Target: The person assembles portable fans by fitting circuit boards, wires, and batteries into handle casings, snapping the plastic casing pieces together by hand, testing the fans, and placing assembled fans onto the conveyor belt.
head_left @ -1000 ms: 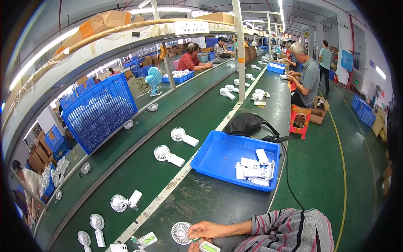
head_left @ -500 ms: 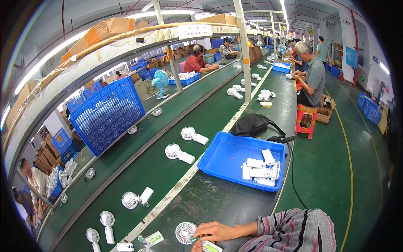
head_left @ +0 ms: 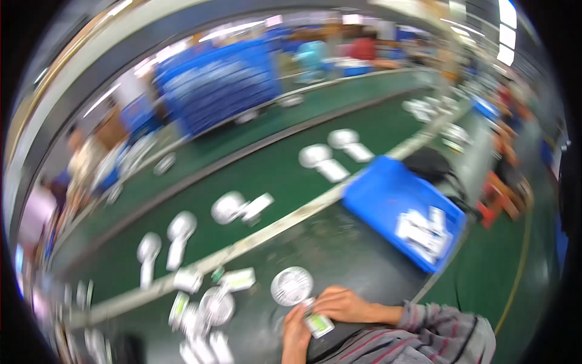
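Note:
On the bench in front of me lies a white handheld fan (head_left: 292, 286), its round grille pointing away and its opened handle (head_left: 319, 325) showing a yellow-green piece inside. My left hand (head_left: 296, 330) grips the handle from the left side. From the right, my right hand (head_left: 342, 304) has its fingers closed at the neck between grille and handle; any small part under the fingertips is hidden. Left of my hands, several more white fans and opened handles lie grouped, including a round fan head (head_left: 217, 306) and an opened handle (head_left: 238, 278). The picture is smeared by motion.
A blue tray (head_left: 379, 209) holding white handle parts stands right of my hands, with a black bag (head_left: 429, 164) behind it. Several fans ride the green conveyor belt (head_left: 285, 197) beyond a pale rail. Past it stands a large blue crate (head_left: 218, 85). Other people sit along the line.
The view has swung to the left, so the bench and fans appear shifted right and up. My left hand now shows more fully at the fan's handle; my right hand stays at its neck.

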`<act>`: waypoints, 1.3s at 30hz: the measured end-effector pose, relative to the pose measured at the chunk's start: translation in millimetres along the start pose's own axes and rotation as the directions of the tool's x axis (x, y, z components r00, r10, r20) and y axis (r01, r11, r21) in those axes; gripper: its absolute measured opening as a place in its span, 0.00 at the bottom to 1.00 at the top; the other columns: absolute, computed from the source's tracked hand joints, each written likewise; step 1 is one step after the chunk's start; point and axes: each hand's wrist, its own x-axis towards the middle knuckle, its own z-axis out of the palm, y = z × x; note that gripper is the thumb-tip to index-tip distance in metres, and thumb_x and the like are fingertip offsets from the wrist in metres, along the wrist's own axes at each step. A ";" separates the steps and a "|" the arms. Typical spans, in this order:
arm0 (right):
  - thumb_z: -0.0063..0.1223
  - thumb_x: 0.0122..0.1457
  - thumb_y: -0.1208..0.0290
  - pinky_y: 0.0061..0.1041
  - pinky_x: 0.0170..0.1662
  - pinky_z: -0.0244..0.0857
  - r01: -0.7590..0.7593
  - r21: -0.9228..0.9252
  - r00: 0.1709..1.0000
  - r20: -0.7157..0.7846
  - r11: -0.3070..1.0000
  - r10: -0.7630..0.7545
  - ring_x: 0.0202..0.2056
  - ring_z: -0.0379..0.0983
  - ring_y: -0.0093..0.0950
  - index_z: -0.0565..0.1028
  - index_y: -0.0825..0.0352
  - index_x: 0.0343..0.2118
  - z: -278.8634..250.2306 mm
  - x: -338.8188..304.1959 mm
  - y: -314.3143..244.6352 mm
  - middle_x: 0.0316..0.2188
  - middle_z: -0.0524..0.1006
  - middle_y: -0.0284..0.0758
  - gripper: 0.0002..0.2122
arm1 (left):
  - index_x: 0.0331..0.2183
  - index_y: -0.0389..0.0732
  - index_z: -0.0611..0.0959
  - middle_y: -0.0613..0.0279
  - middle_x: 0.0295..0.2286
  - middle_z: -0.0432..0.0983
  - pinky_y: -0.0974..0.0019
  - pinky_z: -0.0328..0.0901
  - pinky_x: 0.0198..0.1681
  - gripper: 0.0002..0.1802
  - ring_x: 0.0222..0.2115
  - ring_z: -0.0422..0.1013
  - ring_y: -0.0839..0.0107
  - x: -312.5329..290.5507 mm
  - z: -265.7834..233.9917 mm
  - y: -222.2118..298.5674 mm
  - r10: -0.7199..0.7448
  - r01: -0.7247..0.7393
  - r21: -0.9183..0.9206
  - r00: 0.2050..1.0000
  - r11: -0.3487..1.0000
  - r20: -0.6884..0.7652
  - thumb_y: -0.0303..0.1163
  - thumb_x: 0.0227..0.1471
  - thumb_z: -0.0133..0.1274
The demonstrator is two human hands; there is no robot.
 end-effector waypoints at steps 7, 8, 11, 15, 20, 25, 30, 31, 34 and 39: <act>0.58 0.37 0.80 0.28 0.31 0.65 -0.058 -0.177 0.996 -0.077 0.983 0.045 0.25 0.70 0.33 0.76 0.68 0.19 16.5 -2.6 -14.4 0.20 0.76 0.35 0.04 | 0.33 0.35 0.78 0.66 0.28 0.74 0.76 0.62 0.35 0.10 0.31 0.67 0.80 13.1 -3.4 -27.9 0.152 -0.190 0.172 0.966 0.967 0.210 0.31 0.52 0.48; 0.51 0.51 0.79 0.31 0.41 0.66 -0.011 -0.112 0.994 0.104 0.994 0.023 0.36 0.72 0.36 0.74 0.72 0.35 11.1 18.3 -35.5 0.34 0.76 0.40 0.08 | 0.33 0.35 0.78 0.67 0.28 0.74 0.76 0.61 0.35 0.10 0.31 0.67 0.81 18.6 -13.3 -32.1 0.050 -0.056 0.023 0.979 0.998 0.198 0.32 0.52 0.49; 0.53 0.48 0.83 0.32 0.38 0.66 -0.099 0.064 0.995 0.034 0.993 0.097 0.33 0.73 0.38 0.76 0.71 0.29 19.4 48.4 -63.7 0.29 0.76 0.41 0.05 | 0.32 0.35 0.78 0.68 0.28 0.73 0.76 0.62 0.31 0.10 0.29 0.67 0.82 3.6 -21.7 -30.8 0.155 -0.144 -0.085 0.978 0.986 0.142 0.32 0.52 0.49; 0.53 0.47 0.83 0.31 0.37 0.67 -0.178 0.050 0.982 0.066 0.983 0.175 0.32 0.73 0.39 0.75 0.72 0.29 2.7 21.5 -33.0 0.28 0.76 0.42 0.05 | 0.34 0.34 0.77 0.66 0.29 0.74 0.77 0.63 0.33 0.11 0.30 0.68 0.81 22.9 -7.9 -41.6 0.081 -0.090 0.023 0.966 0.996 0.245 0.33 0.53 0.48; 0.50 0.50 0.76 0.33 0.39 0.65 -0.107 0.213 0.983 0.167 0.971 0.071 0.35 0.70 0.39 0.73 0.66 0.35 17.9 -5.6 0.7 0.33 0.74 0.39 0.08 | 0.39 0.34 0.74 0.57 0.34 0.73 0.66 0.67 0.39 0.12 0.34 0.70 0.68 -26.6 14.4 -1.1 0.075 -0.067 0.058 0.986 0.996 -0.148 0.27 0.53 0.43; 0.46 0.53 0.71 0.33 0.34 0.61 -0.126 0.004 0.991 0.033 0.992 0.126 0.31 0.70 0.36 0.72 0.64 0.34 7.7 -13.2 -5.6 0.30 0.72 0.37 0.07 | 0.40 0.33 0.73 0.54 0.38 0.70 0.63 0.64 0.45 0.14 0.39 0.68 0.68 9.3 -15.9 -28.3 0.196 -0.241 0.448 0.970 0.861 0.145 0.32 0.53 0.44; 0.47 0.52 0.70 0.33 0.31 0.61 -0.193 -0.096 0.981 -0.035 0.977 0.190 0.28 0.70 0.35 0.71 0.64 0.34 3.5 -26.7 -18.7 0.27 0.71 0.35 0.07 | 0.41 0.33 0.73 0.54 0.39 0.69 0.62 0.63 0.45 0.15 0.39 0.68 0.67 5.2 -13.8 -37.1 0.162 -0.188 0.509 0.982 0.840 0.096 0.32 0.53 0.45; 0.47 0.52 0.70 0.33 0.31 0.61 -0.191 -0.090 0.981 0.010 0.977 0.193 0.28 0.69 0.34 0.71 0.64 0.34 6.8 -24.5 -15.8 0.27 0.71 0.35 0.08 | 0.41 0.33 0.73 0.54 0.39 0.69 0.62 0.63 0.45 0.15 0.39 0.68 0.67 2.4 -18.1 -34.8 0.182 -0.187 0.509 0.981 0.840 0.060 0.32 0.53 0.45; 0.47 0.51 0.69 0.33 0.30 0.61 -0.148 -0.026 0.988 0.034 0.989 0.148 0.27 0.69 0.34 0.71 0.64 0.34 14.2 -13.0 -1.3 0.27 0.71 0.35 0.08 | 0.42 0.34 0.73 0.55 0.39 0.69 0.62 0.63 0.45 0.15 0.38 0.68 0.67 -2.2 -10.5 -18.4 0.096 -0.056 0.315 0.989 0.947 -0.111 0.32 0.53 0.45; 0.54 0.46 0.75 0.31 0.35 0.65 -0.216 -0.005 0.975 -0.054 0.976 0.216 0.31 0.70 0.36 0.75 0.66 0.28 12.5 9.9 -18.0 0.29 0.74 0.36 0.06 | 0.34 0.36 0.76 0.60 0.30 0.73 0.69 0.65 0.35 0.10 0.31 0.70 0.72 -9.7 14.2 -4.2 0.122 -0.106 0.146 0.987 0.984 -0.104 0.30 0.53 0.43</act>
